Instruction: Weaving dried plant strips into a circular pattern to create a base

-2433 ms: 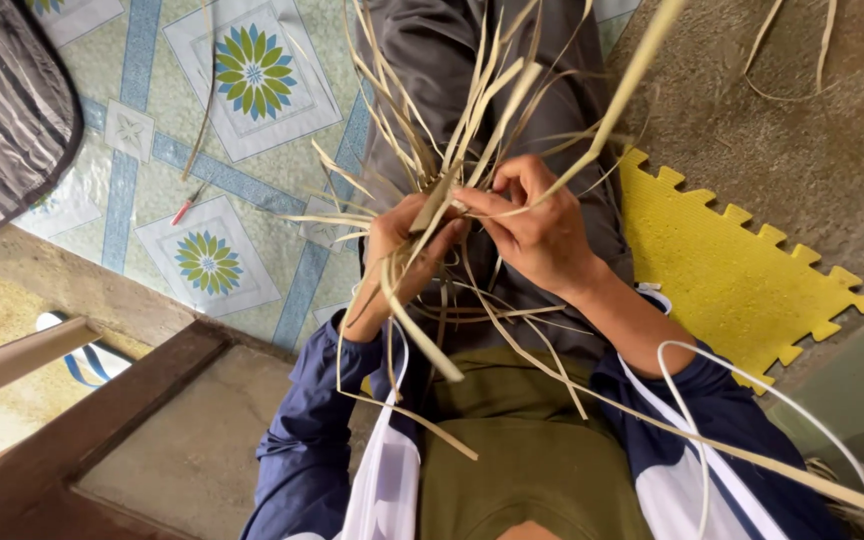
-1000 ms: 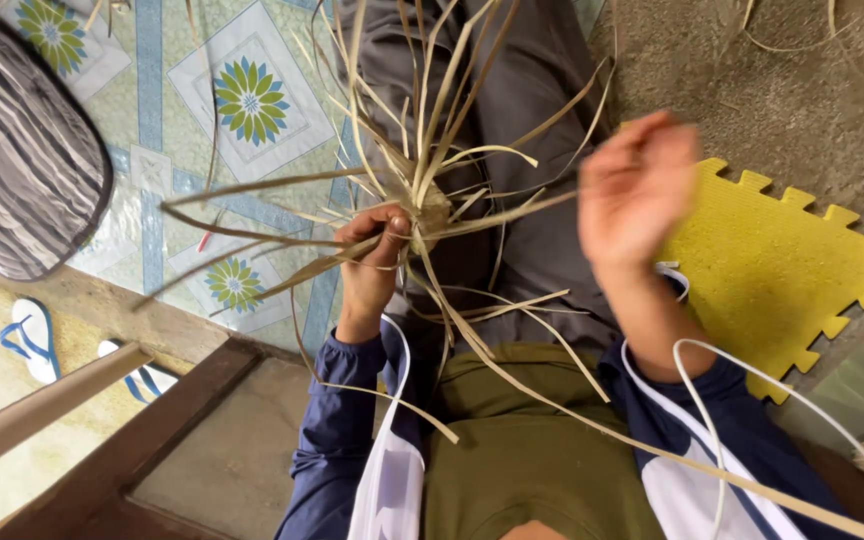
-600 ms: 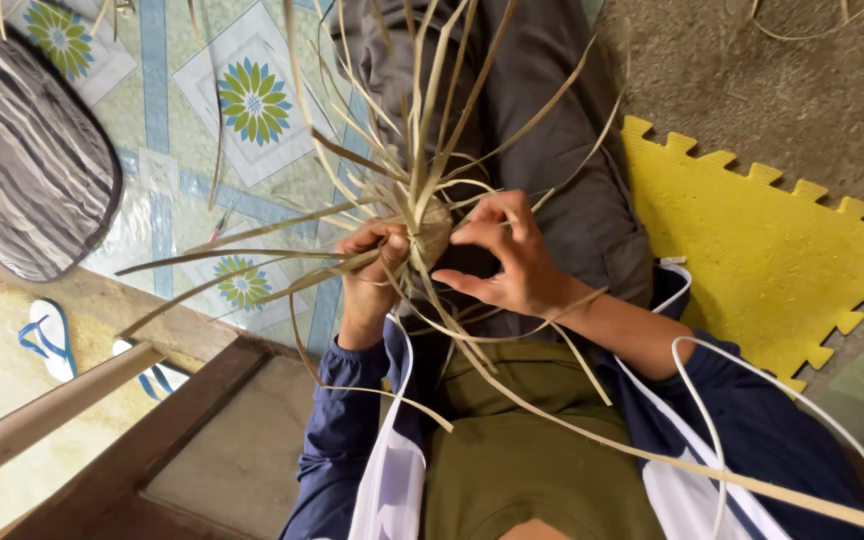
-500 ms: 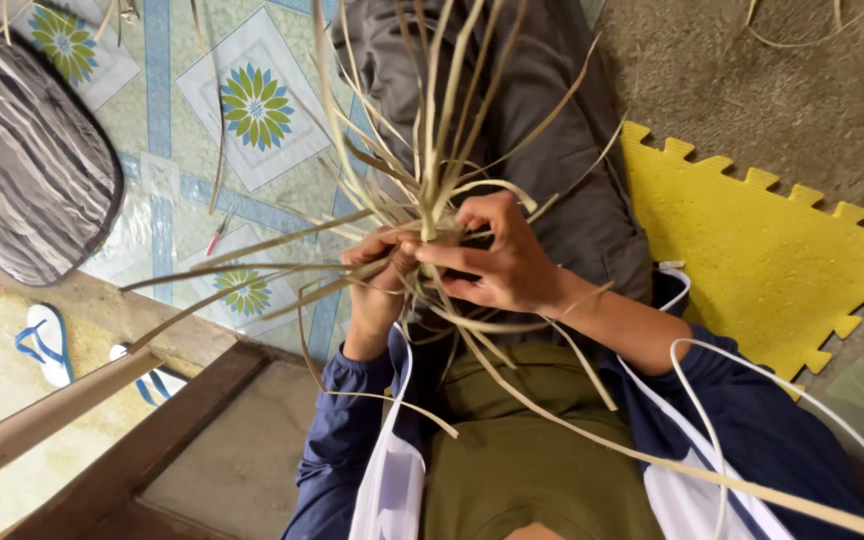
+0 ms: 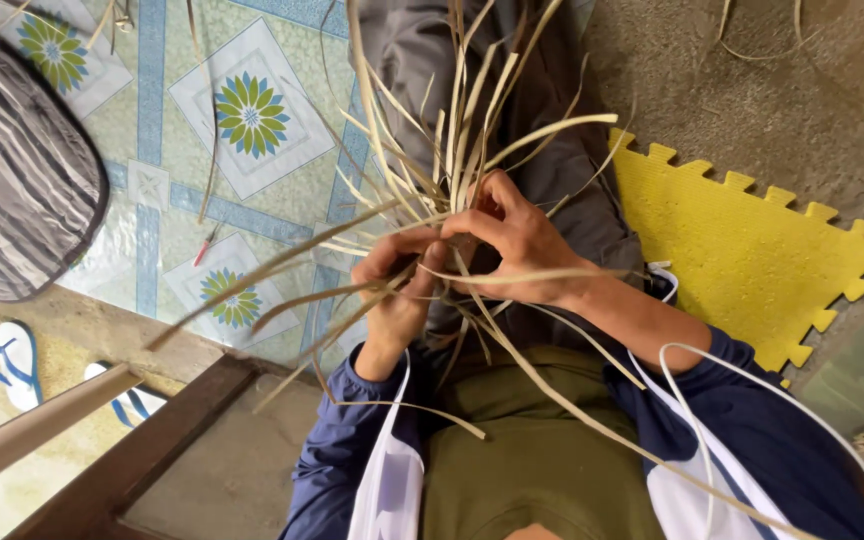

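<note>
So far, your left hand [image 5: 397,290] and right hand [image 5: 512,240] pinched woven knot [image 5: 452,245], fingers closed; only small core done, most straw strips [image 5: 472,110] above knot loose.

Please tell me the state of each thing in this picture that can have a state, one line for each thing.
left hand: closed on the straw strips, at the point where they meet.
right hand: fingers pinching the same bundle from the other side.
straw strips: gathered at the hands, loose ends fanning out.
yellow foam mat: flat on the floor, beside the leg.
sandals: lying on the ground, not worn.
striped cushion: lying on the tiled floor.
</note>
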